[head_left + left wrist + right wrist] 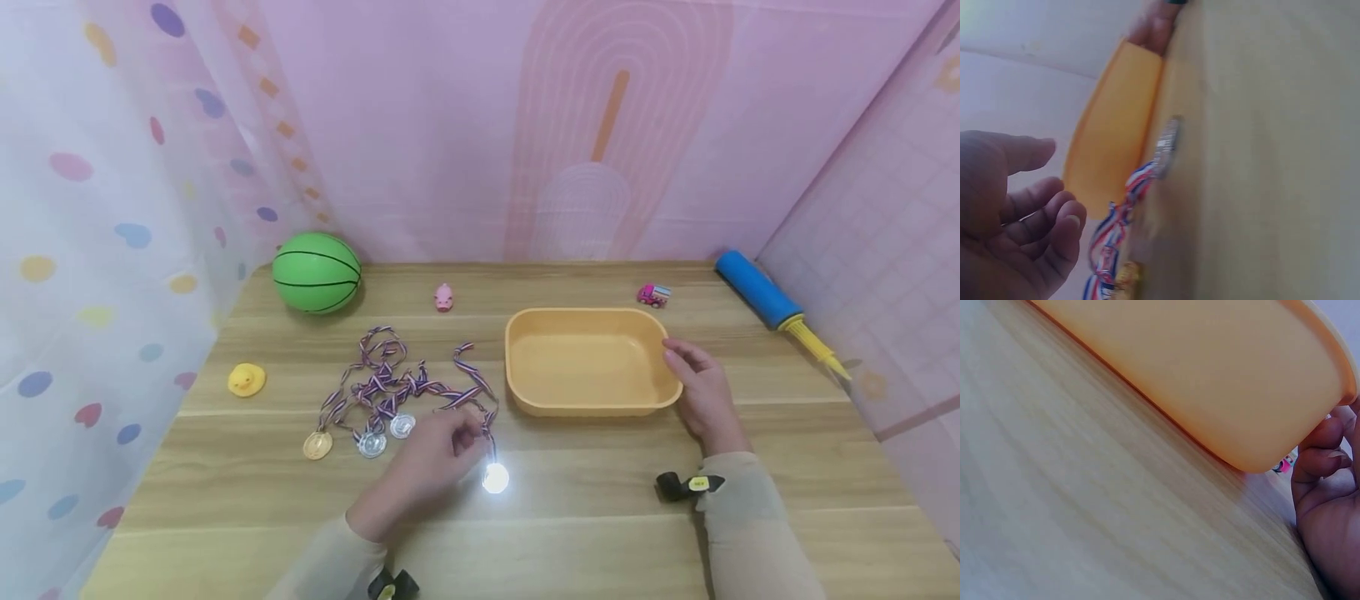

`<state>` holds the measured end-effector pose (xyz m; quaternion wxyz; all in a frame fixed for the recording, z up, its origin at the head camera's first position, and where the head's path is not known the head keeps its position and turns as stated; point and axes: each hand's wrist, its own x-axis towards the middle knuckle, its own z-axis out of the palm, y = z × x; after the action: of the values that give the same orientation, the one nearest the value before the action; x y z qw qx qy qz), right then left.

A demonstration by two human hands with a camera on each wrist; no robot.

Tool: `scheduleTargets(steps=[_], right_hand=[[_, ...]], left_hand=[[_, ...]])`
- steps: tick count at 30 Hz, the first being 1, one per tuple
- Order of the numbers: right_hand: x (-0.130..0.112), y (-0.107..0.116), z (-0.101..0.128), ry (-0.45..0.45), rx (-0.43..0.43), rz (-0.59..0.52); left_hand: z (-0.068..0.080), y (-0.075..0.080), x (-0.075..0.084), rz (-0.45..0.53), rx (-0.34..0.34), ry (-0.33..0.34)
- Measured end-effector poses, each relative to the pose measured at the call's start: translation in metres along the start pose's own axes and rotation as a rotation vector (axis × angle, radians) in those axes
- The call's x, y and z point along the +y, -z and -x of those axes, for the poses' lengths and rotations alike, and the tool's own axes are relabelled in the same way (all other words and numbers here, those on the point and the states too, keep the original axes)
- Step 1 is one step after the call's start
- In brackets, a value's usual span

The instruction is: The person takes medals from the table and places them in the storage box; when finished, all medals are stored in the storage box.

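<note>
My left hand hovers over the table with fingers loosely bent and nothing between thumb and fingers in the left wrist view. Just right of it lies a medal, glaring white in the light, its striped ribbon running back. Left of the hand are a gold medal and two silver medals, their red, white and blue ribbons tangled together. My right hand grips the right end of an orange plastic basin, thumb at the rim and fingers curled outside beneath it.
Along the back stand a green ball, a small pink pig toy and a tiny pink toy truck. A yellow rubber duck sits at the left. The blue hand pump lies along the right edge.
</note>
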<state>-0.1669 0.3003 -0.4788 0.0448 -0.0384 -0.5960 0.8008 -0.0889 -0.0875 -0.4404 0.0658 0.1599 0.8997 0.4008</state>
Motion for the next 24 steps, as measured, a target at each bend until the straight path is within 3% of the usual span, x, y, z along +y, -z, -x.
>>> scheduleTargets(steps=[8, 12, 24], right_hand=[[-0.002, -0.001, 0.001, 0.013, -0.01, -0.025], [-0.002, -0.001, 0.001, 0.0, 0.002, 0.018], [-0.001, 0.001, 0.0, 0.003, -0.011, 0.008]], left_hand=[[0.004, -0.015, -0.006, -0.154, -0.12, -0.093], [0.003, -0.018, -0.006, -0.225, -0.154, -0.129], [-0.003, -0.018, -0.005, -0.25, -0.195, -0.089]])
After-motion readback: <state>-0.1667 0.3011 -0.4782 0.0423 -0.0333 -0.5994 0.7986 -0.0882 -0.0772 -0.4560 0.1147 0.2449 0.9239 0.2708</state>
